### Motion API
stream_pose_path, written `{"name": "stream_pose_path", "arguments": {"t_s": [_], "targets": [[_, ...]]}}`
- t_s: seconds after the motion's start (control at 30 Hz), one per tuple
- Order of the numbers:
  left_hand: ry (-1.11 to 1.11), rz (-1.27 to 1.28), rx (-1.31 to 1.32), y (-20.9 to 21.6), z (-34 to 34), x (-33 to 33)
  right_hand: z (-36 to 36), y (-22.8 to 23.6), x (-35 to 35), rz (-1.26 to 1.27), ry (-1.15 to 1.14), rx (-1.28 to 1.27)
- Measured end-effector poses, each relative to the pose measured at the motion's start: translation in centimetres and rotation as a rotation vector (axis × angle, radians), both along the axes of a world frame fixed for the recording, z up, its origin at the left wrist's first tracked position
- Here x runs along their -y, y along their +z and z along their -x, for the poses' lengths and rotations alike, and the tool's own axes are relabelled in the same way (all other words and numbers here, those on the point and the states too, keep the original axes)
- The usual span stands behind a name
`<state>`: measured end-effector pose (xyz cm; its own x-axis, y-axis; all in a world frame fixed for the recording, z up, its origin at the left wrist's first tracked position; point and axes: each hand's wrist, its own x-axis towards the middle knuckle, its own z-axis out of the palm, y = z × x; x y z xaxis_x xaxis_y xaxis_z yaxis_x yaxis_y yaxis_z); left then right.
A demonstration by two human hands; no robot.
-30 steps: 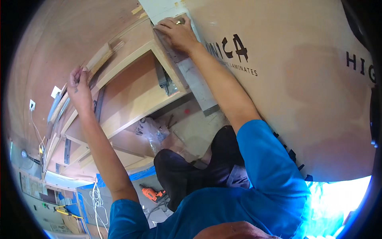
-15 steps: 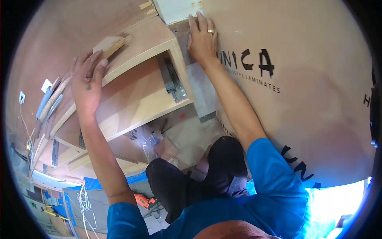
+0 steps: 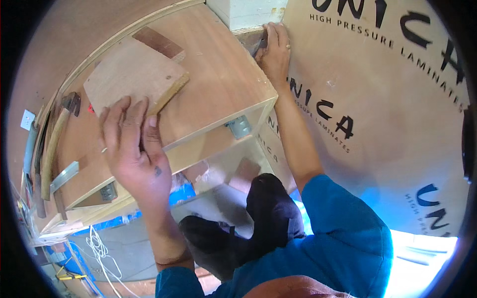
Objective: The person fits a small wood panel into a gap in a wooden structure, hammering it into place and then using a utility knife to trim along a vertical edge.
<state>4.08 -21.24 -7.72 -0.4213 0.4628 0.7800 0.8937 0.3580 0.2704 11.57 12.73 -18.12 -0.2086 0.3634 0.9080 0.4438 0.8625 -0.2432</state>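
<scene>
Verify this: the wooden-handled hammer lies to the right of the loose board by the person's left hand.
Not right: the head view shows the wooden-handled hammer lying to the left of the loose board by the person's left hand.

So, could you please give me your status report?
Left hand at near edge of wooden board. Right hand between cabinet and upright panel. Hammer on cabinet, left of board.
</scene>
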Motion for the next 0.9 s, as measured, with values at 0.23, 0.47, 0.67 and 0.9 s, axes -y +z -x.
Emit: {"name": "stream_pose_path", "arguments": {"t_s": [0.23, 0.47, 0.67, 0.9], "targets": [[0.047, 0.015, 0.034, 0.8, 0.8, 0.2, -1.9, 2.9, 1.2, 0.155, 0.083, 0.208], [0.053, -0.048, 0.127, 3.1, 2.6, 3.2, -3.5, 7.4, 1.7, 0.188, 0.097, 0.551], [0.165, 0.188, 0.171, 4.3, 3.3, 8.0, -9.8, 7.8, 4.6, 0.413, 0.231, 0.57], [0.294, 0.014, 0.364, 8.0, 0.0, 11.8, -29.5, -3.2, 17.4, 0.921, 0.297, 1.025]]}}
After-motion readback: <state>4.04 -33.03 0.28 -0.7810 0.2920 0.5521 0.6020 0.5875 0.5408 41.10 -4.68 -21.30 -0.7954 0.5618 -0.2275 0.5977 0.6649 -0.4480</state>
